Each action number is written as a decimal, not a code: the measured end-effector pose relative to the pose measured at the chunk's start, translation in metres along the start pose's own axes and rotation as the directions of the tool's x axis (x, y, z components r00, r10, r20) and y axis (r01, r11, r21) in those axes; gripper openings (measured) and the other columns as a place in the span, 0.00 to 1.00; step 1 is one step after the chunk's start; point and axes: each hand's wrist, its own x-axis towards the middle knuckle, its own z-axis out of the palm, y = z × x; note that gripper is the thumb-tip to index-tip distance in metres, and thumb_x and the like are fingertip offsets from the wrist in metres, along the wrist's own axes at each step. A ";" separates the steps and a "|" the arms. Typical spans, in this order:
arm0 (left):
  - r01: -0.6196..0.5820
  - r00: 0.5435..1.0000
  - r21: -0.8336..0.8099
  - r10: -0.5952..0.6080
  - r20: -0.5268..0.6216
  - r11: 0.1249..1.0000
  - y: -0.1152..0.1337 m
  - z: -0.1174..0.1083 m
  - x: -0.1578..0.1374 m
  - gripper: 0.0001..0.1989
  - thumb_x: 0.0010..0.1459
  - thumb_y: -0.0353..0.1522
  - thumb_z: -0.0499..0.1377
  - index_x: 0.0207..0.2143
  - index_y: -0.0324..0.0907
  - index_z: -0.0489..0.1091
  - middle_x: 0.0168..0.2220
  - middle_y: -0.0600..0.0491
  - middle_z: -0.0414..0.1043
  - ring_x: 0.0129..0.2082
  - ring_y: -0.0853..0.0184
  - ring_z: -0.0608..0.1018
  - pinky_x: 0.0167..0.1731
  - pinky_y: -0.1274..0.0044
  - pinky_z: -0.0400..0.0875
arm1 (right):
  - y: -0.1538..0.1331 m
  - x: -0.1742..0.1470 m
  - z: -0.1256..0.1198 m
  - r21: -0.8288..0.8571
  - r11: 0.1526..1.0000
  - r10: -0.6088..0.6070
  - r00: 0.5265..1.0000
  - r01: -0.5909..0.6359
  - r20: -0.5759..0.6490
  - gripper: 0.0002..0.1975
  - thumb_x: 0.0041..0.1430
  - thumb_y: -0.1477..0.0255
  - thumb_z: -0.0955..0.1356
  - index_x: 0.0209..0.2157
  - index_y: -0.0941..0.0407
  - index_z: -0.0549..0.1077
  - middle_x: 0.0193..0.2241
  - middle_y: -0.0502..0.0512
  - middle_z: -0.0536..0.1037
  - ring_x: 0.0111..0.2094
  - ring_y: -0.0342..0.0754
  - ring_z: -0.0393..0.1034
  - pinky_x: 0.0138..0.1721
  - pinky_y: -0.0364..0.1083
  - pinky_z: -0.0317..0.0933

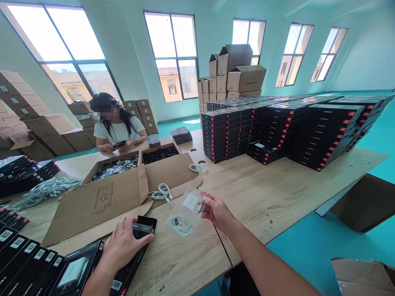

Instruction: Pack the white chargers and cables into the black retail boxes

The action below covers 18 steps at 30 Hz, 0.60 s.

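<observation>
Left hand (123, 246) palm down on a black product box (137, 238) at the near edge of the wooden counter (262, 197), fingers (145, 240) spread apart and resting flat across the box top, not clamped round it. Right hand (216, 211) raised just above the counter, fingers together in a pinch on a clear plastic tray (189, 209) carrying a white charger block (191, 202) at its upper end and a coiled white cable (180, 225) at its lower end. Tray tilted, its lower end near the counter surface, just right of the black box. More black boxes in a row (24, 255) at lower left. Beyond the hands, an opened cardboard carton (123, 193) with flaps laid flat, a loose cable coil (162, 192) on one flap. Tall stacks of black boxes (277, 131) farther right. Across the counter, a seated person (115, 125) holding a phone.
</observation>
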 end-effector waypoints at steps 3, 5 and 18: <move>0.022 0.995 0.003 -0.023 0.102 1.000 -0.002 0.000 0.006 0.29 0.31 0.42 0.72 0.40 0.46 0.73 0.41 0.42 0.80 0.50 0.34 0.77 0.52 0.54 0.67 | 0.006 -0.001 0.010 0.090 0.995 -0.033 0.999 0.034 -0.021 0.34 0.50 0.70 0.77 0.58 0.54 0.66 0.33 0.51 0.83 0.29 0.45 0.78 0.29 0.43 0.73; -0.034 0.991 -0.046 0.039 0.125 0.998 0.011 0.003 -0.001 0.30 0.32 0.39 0.72 0.43 0.47 0.75 0.42 0.45 0.80 0.51 0.37 0.77 0.52 0.57 0.67 | 0.011 -0.001 0.022 0.122 0.989 -0.087 0.996 0.086 -0.004 0.38 0.50 0.69 0.77 0.61 0.53 0.64 0.34 0.51 0.83 0.31 0.46 0.79 0.33 0.45 0.74; -0.354 0.934 -0.223 0.333 -0.125 0.908 0.068 0.013 -0.049 0.47 0.39 0.33 0.71 0.64 0.48 0.64 0.62 0.40 0.67 0.64 0.39 0.66 0.64 0.56 0.56 | -0.014 -0.022 0.051 -0.253 0.945 -0.153 0.965 0.206 0.214 0.37 0.52 0.61 0.76 0.64 0.51 0.69 0.28 0.48 0.79 0.30 0.48 0.79 0.32 0.48 0.74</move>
